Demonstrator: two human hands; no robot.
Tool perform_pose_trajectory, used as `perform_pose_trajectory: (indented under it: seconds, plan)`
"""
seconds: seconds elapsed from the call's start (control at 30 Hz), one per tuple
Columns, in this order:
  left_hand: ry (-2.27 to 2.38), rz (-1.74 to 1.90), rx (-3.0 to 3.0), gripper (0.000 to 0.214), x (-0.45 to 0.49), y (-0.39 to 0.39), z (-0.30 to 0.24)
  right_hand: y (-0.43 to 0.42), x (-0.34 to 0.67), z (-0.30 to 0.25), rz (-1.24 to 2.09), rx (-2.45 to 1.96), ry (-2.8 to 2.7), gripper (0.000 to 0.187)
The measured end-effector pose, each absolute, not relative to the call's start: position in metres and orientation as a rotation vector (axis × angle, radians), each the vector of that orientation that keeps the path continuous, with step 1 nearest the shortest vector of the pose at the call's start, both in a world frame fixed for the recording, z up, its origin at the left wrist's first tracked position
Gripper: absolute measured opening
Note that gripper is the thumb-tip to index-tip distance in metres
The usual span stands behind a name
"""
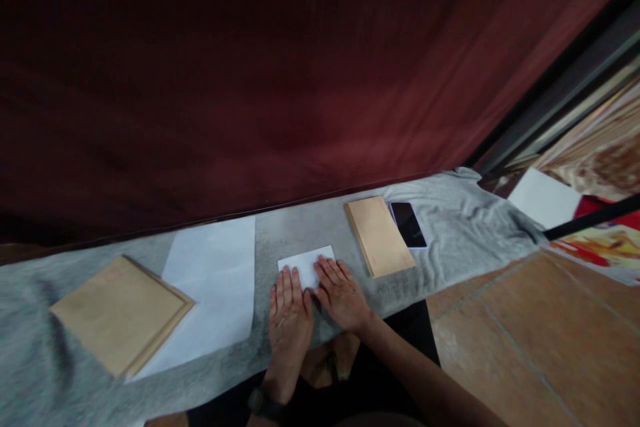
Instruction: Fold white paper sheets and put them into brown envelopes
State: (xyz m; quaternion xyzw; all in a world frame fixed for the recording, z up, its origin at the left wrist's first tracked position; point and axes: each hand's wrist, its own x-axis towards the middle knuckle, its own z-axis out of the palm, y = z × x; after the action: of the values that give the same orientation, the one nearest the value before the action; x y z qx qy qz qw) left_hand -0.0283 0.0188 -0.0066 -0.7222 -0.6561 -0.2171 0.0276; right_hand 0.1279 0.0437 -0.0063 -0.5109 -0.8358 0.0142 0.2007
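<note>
A small folded sheet of white paper [306,260] lies on the grey cloth in front of me. My left hand [290,310] rests flat on its left part, fingers stretched out. On the right part lies my right hand [343,293], also flat, with its fingers extended and its thumb close to the left one. Both hands press on the paper without gripping it, and they hide its near edge. To the right sits a stack of brown envelopes [381,235].
A phone [409,224] lies beside that stack. At left, large white paper [215,280] is partly covered by another pile of brown envelopes [123,313]. The grey cloth [450,233] covers the narrow surface, backed by a dark red panel [280,113]. Tiled floor [525,327] shows at right.
</note>
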Motion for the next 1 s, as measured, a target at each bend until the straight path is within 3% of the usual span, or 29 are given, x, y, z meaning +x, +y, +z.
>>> perform_pose_trajectory:
  seconds: [0.3, 0.57, 1.0]
  plan:
    - [-2.066, -0.754, -2.162, 0.062, -0.036, 0.021, -0.002, 0.043, 0.143, -0.007, -0.028, -1.536, -2.296, 0.055]
    - [-1.777, -0.682, -2.521, 0.059, -0.003, 0.036, -0.01, 0.044, 0.144, -0.008, -0.029, -1.523, -2.345, 0.056]
    - [-1.979, -0.624, -2.3, 0.06, -0.033, 0.045, -0.006, 0.042, 0.141, -0.007, -0.052, -1.524, -2.259, 0.055]
